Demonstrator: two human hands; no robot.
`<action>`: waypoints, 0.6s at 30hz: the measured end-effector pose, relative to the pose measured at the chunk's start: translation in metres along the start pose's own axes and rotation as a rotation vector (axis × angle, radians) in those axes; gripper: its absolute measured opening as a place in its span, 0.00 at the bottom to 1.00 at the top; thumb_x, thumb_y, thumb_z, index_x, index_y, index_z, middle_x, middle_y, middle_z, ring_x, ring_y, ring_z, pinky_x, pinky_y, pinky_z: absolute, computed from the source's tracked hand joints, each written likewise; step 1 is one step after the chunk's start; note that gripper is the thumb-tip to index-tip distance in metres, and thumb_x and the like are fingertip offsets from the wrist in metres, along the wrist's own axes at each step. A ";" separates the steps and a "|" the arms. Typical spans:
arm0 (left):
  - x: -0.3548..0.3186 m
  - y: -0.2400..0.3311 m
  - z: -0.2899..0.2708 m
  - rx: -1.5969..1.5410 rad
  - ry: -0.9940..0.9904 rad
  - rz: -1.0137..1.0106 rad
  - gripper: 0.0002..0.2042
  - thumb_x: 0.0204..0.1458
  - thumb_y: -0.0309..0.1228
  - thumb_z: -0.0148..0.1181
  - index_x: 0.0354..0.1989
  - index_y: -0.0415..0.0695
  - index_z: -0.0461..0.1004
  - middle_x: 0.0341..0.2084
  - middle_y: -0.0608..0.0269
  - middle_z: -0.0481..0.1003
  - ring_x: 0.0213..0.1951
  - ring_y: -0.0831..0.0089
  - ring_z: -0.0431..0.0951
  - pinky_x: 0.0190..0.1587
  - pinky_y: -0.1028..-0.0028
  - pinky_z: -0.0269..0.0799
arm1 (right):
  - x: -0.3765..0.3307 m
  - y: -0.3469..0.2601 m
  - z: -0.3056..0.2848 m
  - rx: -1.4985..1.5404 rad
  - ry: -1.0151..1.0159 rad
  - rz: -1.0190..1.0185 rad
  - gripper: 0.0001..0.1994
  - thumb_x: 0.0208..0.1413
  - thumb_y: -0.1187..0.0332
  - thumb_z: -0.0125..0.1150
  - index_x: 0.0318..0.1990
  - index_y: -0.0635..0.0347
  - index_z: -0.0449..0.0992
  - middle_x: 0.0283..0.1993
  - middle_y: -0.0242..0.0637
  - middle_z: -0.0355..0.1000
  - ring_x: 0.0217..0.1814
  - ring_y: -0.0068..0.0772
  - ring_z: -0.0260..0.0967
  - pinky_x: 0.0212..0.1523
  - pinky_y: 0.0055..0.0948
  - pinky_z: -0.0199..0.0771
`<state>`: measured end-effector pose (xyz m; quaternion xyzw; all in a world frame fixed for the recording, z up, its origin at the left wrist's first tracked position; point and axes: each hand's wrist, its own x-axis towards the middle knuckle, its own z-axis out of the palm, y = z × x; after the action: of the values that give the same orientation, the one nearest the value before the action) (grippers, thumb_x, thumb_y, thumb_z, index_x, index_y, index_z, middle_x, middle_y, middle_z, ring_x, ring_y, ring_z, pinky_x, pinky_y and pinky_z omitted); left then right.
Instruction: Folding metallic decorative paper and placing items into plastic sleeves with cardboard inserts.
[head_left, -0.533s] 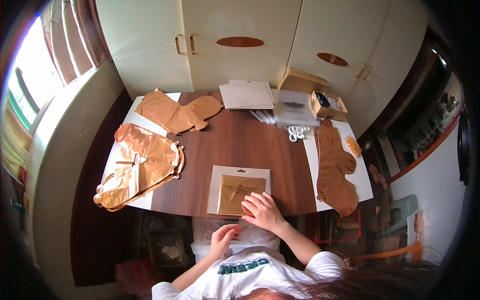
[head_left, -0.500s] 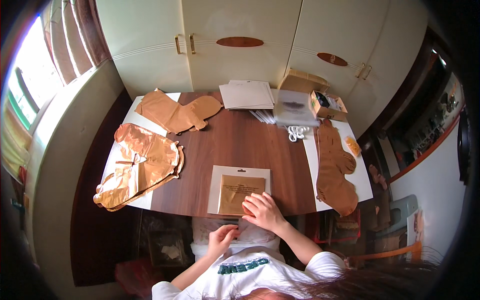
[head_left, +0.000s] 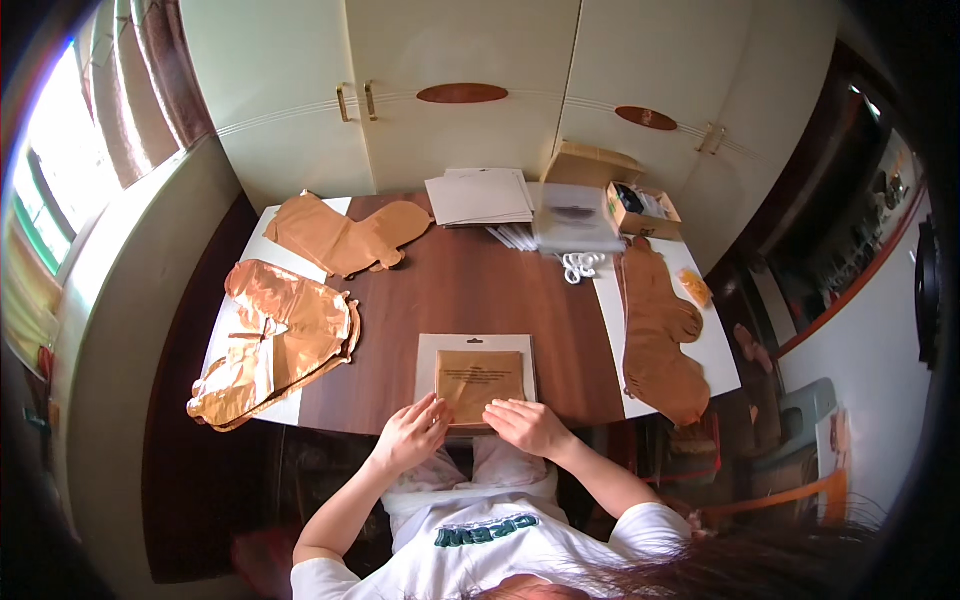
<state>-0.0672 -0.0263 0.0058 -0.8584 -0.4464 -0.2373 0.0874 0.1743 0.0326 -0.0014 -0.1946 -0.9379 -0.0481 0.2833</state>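
Head view: I am looking down at a dark wooden table (head_left: 470, 290) where a flat packet (head_left: 478, 376), a gold-brown sheet on a white backing card, is lying at the near edge, dead ahead of the person. I am seeing both hands resting on its near end. The left hand (head_left: 410, 436) is touching the near left corner with fingers spread and flat; the right hand (head_left: 527, 425) is lying palm down on the near right corner, fingers loosely extended. Neither is gripping; both are open and pressing or steadying. The packet's long axis is running near to far, away from the body, and the two hands are about equally close to it.

Around it, I am noting crumpled gold foil balloons (head_left: 275, 340) on white paper at the left, a flatter tan foil shape (head_left: 345, 235) at far left, and a long brown foil piece (head_left: 657, 335) on white paper at the right. At the far edge a stack of white cards (head_left: 480, 197), a clear bag (head_left: 578, 215), a small open cardboard box (head_left: 640, 208) and white plastic clips (head_left: 580, 266) are sitting. Nothing is standing between the hands and the packet.
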 end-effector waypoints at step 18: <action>0.058 -0.017 -0.059 0.016 -0.051 0.026 0.14 0.45 0.27 0.54 0.42 0.37 0.73 0.36 0.57 0.77 0.33 0.67 0.80 0.32 0.73 0.78 | -0.006 0.243 0.022 -0.265 -0.002 0.685 0.07 0.48 0.71 0.55 0.35 0.58 0.76 0.37 0.39 0.72 0.39 0.44 0.70 0.39 0.39 0.73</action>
<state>-0.0722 0.0044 0.0838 -0.8691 -0.4392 -0.2108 0.0860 0.2630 0.2588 -0.0279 -0.5323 -0.8042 -0.0714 0.2546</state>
